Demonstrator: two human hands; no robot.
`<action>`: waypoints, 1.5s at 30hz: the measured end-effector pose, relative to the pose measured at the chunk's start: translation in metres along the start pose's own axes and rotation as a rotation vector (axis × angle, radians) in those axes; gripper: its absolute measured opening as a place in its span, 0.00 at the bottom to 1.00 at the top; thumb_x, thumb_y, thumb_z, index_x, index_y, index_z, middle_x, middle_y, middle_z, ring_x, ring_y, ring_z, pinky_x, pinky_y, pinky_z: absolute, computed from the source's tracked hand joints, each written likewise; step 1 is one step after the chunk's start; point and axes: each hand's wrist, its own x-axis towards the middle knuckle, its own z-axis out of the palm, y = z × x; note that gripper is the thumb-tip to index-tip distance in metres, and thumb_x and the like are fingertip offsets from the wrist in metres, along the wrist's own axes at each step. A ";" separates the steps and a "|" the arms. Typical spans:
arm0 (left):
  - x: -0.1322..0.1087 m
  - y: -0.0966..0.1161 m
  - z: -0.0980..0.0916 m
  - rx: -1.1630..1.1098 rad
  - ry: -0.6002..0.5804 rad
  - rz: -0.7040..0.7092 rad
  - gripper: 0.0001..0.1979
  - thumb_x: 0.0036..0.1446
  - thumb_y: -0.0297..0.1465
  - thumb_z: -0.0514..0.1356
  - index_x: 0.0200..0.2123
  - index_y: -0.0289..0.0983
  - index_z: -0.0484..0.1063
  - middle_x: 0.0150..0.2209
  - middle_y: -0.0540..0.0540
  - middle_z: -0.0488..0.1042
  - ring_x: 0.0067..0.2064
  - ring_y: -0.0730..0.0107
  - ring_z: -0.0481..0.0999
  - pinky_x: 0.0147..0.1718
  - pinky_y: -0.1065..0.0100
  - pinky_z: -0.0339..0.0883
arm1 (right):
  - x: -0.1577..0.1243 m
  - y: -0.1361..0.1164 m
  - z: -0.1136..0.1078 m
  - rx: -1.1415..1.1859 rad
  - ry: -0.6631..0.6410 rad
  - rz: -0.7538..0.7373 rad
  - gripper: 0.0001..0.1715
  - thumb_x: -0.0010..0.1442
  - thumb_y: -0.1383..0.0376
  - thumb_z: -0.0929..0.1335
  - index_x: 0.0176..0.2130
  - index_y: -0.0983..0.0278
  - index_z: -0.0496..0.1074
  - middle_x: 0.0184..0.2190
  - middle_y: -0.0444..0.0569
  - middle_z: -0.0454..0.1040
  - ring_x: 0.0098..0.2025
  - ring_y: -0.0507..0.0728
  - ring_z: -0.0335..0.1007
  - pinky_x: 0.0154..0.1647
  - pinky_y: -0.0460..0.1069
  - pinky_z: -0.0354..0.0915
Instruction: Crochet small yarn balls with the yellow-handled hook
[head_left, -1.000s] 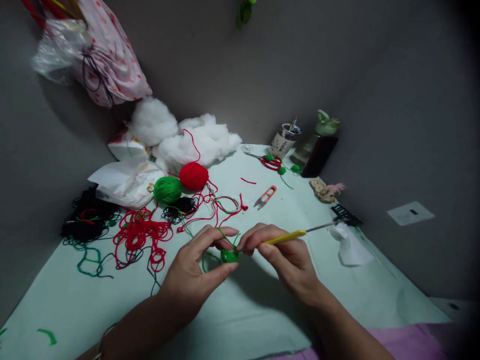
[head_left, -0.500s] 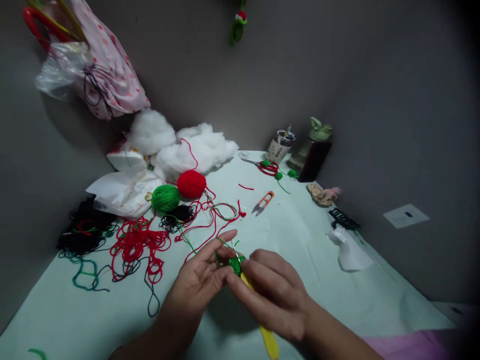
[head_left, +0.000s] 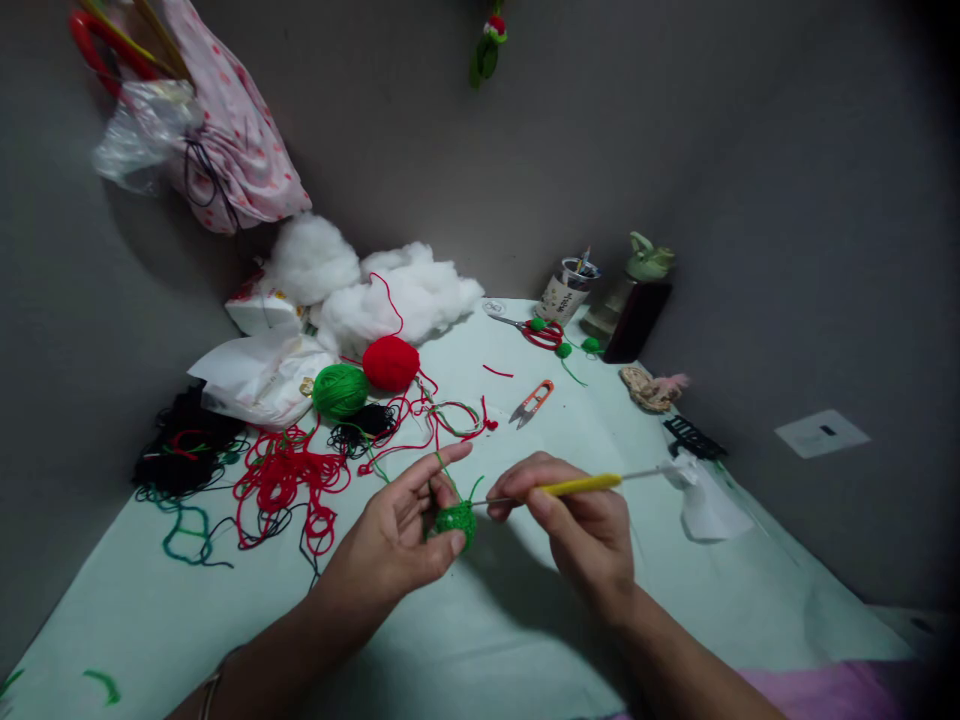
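In my left hand [head_left: 401, 530] is a small green crochet piece [head_left: 456, 522], pinched between thumb and fingers. Green yarn runs over my raised left index finger and back toward the green yarn ball [head_left: 340, 391]. My right hand [head_left: 574, 520] grips a crochet hook [head_left: 581, 485] with a yellow handle, held nearly level. Its thin metal tip reaches left to the top edge of the green piece; whether a loop sits on it is too small to tell. A short green yarn end sticks up beside the tip.
A red yarn ball [head_left: 391, 363], tangled red yarn [head_left: 289, 480] and white stuffing [head_left: 405, 295] lie at the left and back. Orange thread snips [head_left: 532, 404], red-handled scissors [head_left: 541, 334] and a pen cup [head_left: 568, 290] are beyond my hands. White paper [head_left: 709, 505] lies at right.
My right hand has drawn away to the right and turned the hook from steeply slanted to nearly level. More of the green piece now shows in my left hand. The view has shifted slightly.
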 end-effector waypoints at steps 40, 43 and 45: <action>-0.002 0.020 0.007 -0.187 -0.146 -0.123 0.21 0.54 0.32 0.72 0.53 0.44 0.81 0.44 0.46 0.82 0.46 0.68 0.78 0.50 0.68 0.66 | 0.012 -0.003 -0.009 0.237 0.048 0.121 0.08 0.65 0.60 0.73 0.38 0.61 0.83 0.31 0.49 0.76 0.28 0.53 0.71 0.28 0.48 0.70; -0.001 0.017 0.008 -0.234 -0.169 -0.105 0.23 0.55 0.32 0.72 0.55 0.42 0.80 0.43 0.44 0.82 0.44 0.67 0.79 0.49 0.67 0.68 | 0.009 -0.001 -0.012 0.145 0.011 0.060 0.08 0.67 0.60 0.72 0.41 0.59 0.83 0.33 0.49 0.77 0.31 0.54 0.72 0.31 0.50 0.70; 0.000 0.017 0.008 -0.258 -0.186 -0.102 0.24 0.55 0.31 0.72 0.56 0.41 0.79 0.43 0.42 0.82 0.44 0.65 0.79 0.47 0.66 0.70 | 0.008 0.000 -0.013 0.125 0.007 0.051 0.08 0.68 0.61 0.71 0.42 0.59 0.83 0.34 0.49 0.77 0.32 0.55 0.73 0.32 0.50 0.70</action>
